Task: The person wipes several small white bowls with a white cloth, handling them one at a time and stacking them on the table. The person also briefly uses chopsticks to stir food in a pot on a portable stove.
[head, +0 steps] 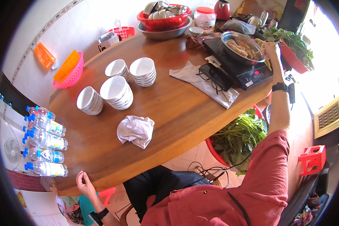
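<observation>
At the upper right, my right hand (271, 49) holds wooden chopsticks (259, 51) that reach into a round metal pan (227, 36). Browned pieces of food (238, 48) lie in the pan, which sits on a black induction cooker (245, 75) with a lit red display. My left hand (84, 182) rests at the table's near left edge with its fingers loosely curled and nothing seen in it. A crumpled pale cloth (136, 131) lies on the wooden table (169, 118), near several stacks of white bowls (117, 91).
Water bottles (46, 138) line the left side. Eyeglasses (214, 84) and a black case (216, 76) lie on a grey cloth (186, 73) beside the cooker. A red basin of bowls (163, 24) stands at the back. Leafy greens (240, 135) fill a basin below the table's edge.
</observation>
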`<action>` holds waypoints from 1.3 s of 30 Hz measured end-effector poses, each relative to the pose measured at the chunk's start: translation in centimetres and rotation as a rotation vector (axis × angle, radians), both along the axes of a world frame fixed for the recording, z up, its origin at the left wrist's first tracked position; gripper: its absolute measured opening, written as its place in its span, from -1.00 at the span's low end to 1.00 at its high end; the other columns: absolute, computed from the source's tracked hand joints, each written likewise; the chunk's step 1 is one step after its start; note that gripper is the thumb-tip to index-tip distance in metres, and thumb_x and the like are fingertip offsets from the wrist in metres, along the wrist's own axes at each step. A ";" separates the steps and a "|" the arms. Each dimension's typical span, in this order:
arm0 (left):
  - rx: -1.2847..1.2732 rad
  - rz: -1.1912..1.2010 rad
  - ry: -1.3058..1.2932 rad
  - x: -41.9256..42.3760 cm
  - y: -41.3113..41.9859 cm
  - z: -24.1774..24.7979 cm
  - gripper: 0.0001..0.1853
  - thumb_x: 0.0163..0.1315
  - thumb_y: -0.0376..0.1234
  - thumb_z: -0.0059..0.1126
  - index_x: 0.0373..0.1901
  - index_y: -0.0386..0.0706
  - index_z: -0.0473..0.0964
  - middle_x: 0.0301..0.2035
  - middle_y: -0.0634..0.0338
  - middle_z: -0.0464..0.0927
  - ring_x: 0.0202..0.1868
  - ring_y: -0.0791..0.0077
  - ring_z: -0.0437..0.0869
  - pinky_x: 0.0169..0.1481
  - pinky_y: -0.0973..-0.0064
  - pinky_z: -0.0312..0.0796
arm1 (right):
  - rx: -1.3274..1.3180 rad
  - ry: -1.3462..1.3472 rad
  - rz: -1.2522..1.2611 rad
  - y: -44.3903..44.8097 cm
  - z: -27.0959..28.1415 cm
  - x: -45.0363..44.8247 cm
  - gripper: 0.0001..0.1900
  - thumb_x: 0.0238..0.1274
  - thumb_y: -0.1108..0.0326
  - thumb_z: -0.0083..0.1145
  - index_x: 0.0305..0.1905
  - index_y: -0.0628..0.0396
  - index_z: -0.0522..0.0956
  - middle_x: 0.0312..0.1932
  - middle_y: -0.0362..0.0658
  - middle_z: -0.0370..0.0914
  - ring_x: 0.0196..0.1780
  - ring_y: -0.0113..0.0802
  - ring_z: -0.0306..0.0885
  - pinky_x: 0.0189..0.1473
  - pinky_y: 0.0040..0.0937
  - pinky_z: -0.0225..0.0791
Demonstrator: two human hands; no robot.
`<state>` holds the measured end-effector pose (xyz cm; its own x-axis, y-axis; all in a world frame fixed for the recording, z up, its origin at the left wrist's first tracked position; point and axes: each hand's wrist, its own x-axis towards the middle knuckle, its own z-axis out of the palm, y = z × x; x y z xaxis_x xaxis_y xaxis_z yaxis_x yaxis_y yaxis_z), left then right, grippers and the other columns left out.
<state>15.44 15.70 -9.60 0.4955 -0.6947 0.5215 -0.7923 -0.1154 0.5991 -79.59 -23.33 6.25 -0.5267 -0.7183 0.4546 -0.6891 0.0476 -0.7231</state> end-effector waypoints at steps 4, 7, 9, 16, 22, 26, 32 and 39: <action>-0.007 -0.006 -0.055 -0.4 -0.3 0.3 -0.90 0.30 -0.42 0.23 -0.27 -0.29 0.59 -0.16 0.10 0.64 -0.09 0.27 0.63 0.10 0.35 0.45 | -0.062 -0.064 -0.141 4.1 -2.2 -1.6 -0.62 0.35 -0.02 0.18 -0.23 0.11 0.71 -0.64 -0.34 0.46 -0.69 -0.61 0.35 -0.72 -0.58 0.20; 0.003 -0.024 -0.083 -0.4 -0.4 0.6 -0.91 0.25 -0.42 0.25 -0.30 -0.27 0.58 -0.18 0.10 0.63 -0.10 0.24 0.62 0.08 0.33 0.45 | -0.107 -0.359 0.011 8.2 -4.1 -1.6 -0.58 0.29 -0.14 0.24 -0.12 0.01 0.71 -0.60 -0.43 0.40 -0.61 -0.73 0.29 -0.66 -0.65 0.10; 0.030 -0.058 -0.110 -0.1 -0.5 0.9 -0.91 0.23 -0.42 0.26 -0.30 -0.26 0.56 -0.21 0.10 0.61 -0.11 0.21 0.61 0.08 0.30 0.44 | -0.103 -0.492 0.090 9.5 -4.4 -0.8 -0.55 0.27 -0.20 0.24 -0.11 -0.01 0.71 -0.56 -0.44 0.41 -0.55 -0.74 0.33 -0.61 -0.65 0.16; 0.120 -0.107 -0.123 2.0 -0.4 2.5 -0.83 0.27 -0.40 0.22 -0.16 -0.25 0.51 -0.10 0.04 0.53 0.02 0.11 0.53 0.18 0.21 0.36 | -0.262 -0.231 -0.197 6.8 -1.4 4.5 -0.46 0.29 -0.25 0.18 -0.31 0.10 0.72 -0.57 -0.26 0.61 -0.52 -0.58 0.51 -0.49 -0.56 0.38; 0.173 -0.063 -0.299 0.6 -0.7 3.4 -0.78 0.31 -0.35 0.19 -0.08 -0.26 0.51 -0.07 0.01 0.53 0.03 0.08 0.52 0.18 0.19 0.36 | -0.164 0.399 -0.460 1.2 3.3 9.8 -0.34 0.36 -0.28 0.02 -0.51 0.16 0.66 -0.63 -0.07 0.59 -0.48 -0.22 0.60 -0.32 -0.21 0.41; 0.360 -0.020 -0.256 0.0 -1.3 4.6 -0.59 0.27 -0.19 0.30 0.02 -0.26 0.51 0.02 -0.16 0.49 0.08 -0.11 0.49 0.22 0.00 0.36 | -0.131 0.678 -0.597 -2.3 4.9 12.3 -0.36 0.43 -0.21 -0.05 -0.49 0.18 0.63 -0.49 0.04 0.63 -0.40 -0.01 0.60 -0.30 -0.08 0.39; 0.395 0.000 -0.309 -0.2 -1.9 4.9 -0.64 0.36 -0.16 0.19 0.00 -0.24 0.51 0.03 -0.11 0.48 0.08 -0.05 0.51 0.22 0.05 0.37 | -0.096 0.811 -0.583 -3.2 6.8 13.1 -0.39 0.53 -0.12 -0.22 -0.41 0.16 0.61 -0.38 0.08 0.64 -0.28 0.09 0.61 -0.17 0.00 0.41; 0.429 -0.004 -0.353 -1.5 -2.8 6.3 -0.64 0.40 -0.16 0.13 0.01 -0.26 0.48 0.03 -0.13 0.47 0.07 -0.08 0.50 0.20 0.03 0.36 | 0.126 0.343 -0.509 -3.2 9.2 11.9 -0.31 0.48 -0.20 -0.10 -0.54 0.19 0.63 -0.68 -0.08 0.58 -0.58 -0.32 0.61 -0.36 -0.32 0.45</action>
<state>13.94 12.94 -3.34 0.3391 -0.8828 0.3249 -0.9373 -0.2874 0.1972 -67.65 -26.50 15.49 -0.6562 -0.4751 0.5863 -0.7494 0.5015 -0.4323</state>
